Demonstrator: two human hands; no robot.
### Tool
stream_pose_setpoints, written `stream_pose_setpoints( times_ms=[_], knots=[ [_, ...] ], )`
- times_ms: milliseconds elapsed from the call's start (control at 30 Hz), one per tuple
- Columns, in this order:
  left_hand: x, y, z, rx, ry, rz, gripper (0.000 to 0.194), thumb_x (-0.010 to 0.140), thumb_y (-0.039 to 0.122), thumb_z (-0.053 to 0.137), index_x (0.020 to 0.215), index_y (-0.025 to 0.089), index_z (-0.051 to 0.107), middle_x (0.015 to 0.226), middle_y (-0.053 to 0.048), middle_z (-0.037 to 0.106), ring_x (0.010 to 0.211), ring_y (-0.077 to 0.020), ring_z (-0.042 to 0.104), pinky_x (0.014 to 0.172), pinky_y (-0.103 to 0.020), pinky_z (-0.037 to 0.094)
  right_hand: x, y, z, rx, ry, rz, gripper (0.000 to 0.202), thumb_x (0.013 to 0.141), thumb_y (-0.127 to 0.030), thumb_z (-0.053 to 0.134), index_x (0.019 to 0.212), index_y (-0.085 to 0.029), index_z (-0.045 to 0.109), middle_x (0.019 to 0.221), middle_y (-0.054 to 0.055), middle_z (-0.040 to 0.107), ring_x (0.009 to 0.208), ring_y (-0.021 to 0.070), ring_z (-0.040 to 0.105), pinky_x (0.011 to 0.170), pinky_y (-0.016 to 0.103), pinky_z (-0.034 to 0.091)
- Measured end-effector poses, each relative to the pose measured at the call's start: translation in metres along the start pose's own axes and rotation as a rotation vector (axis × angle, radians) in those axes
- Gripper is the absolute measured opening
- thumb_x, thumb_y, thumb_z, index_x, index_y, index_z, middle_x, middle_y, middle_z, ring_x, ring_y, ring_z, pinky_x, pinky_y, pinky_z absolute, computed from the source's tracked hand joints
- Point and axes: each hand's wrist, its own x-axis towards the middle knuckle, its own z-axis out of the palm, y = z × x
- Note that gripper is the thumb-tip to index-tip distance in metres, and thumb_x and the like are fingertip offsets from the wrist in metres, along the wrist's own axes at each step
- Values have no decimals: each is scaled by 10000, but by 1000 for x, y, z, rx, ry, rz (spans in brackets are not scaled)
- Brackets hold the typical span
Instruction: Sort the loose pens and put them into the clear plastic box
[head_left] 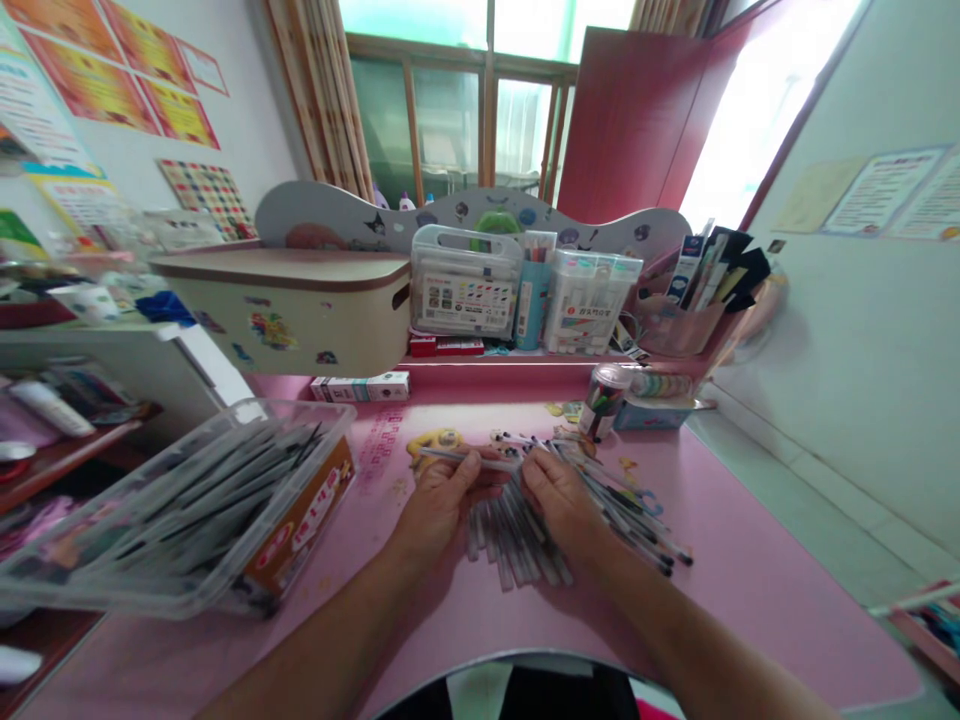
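My left hand (444,492) pinches a slim clear pen (491,463) between thumb and fingers, held level above the desk. At the pen's right end, my right hand (559,495) has its thumb and fingers closed, and the tip there is hidden by them. Below both hands lies a fanned pile of clear pen barrels (517,545). To the right of these, partly under my right hand, several pens with dark ends (630,515) lie in a loose bunch.
A clear plastic bin (341,425) full of grey pens stands at the left on a cardboard box (307,525). Behind are a jar of pens (602,400), a small white box (364,386), and a shelf with a lidded storage box (315,310) and marker cases (466,290). The pink desk (757,590) curves in front.
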Motion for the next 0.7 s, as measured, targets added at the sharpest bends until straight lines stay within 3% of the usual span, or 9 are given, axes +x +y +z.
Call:
stream_pose_setpoints(
  times_ms=[67,133,233,333,500,567,700],
  knots=[
    [1,0,-1,-27,10,-19,396,652,470,875,837,139,761,806,-79,772,739,-169,724,670,-229,583,-1,0,0,1,-8,-88,190,928,-403,562,881,-218,563,795,-7,529,751,167,488,698,284,391],
    [2,1,-2,-26,13,-16,392,649,462,880,829,136,758,780,-73,770,713,-161,724,651,-218,583,-2,1,1,67,-23,-98,214,918,-409,580,1039,-233,568,861,-1,538,807,177,504,736,289,403],
    [1,2,-4,-15,9,-5,384,659,459,875,824,131,759,789,-78,775,701,-156,725,646,-213,585,-1,4,-1,89,-39,19,299,970,-496,464,879,-228,556,717,-21,465,656,165,441,605,276,361],
    [1,1,-5,-7,1,6,387,665,461,870,826,126,760,782,-80,774,706,-161,728,650,-217,587,1,4,-3,-45,-52,52,428,993,-506,399,673,-227,454,635,-25,404,592,156,369,547,277,299],
    [2,0,-6,-15,6,17,399,662,477,867,829,133,755,786,-74,773,705,-161,726,650,-221,587,0,2,-3,42,-58,-25,191,881,-402,591,864,-225,522,781,-17,496,707,160,461,623,262,374],
    [2,0,-5,-8,7,16,401,666,478,864,828,127,755,779,-77,771,703,-159,723,647,-219,584,0,3,-2,100,-56,1,192,895,-413,577,915,-230,526,787,-18,502,685,154,461,596,256,366],
    [1,0,-3,11,17,16,417,661,484,864,828,119,754,766,-90,769,701,-169,723,640,-225,580,1,6,-3,15,-88,75,399,995,-491,404,716,-219,490,643,-25,429,578,147,383,521,265,294]
  ],
)
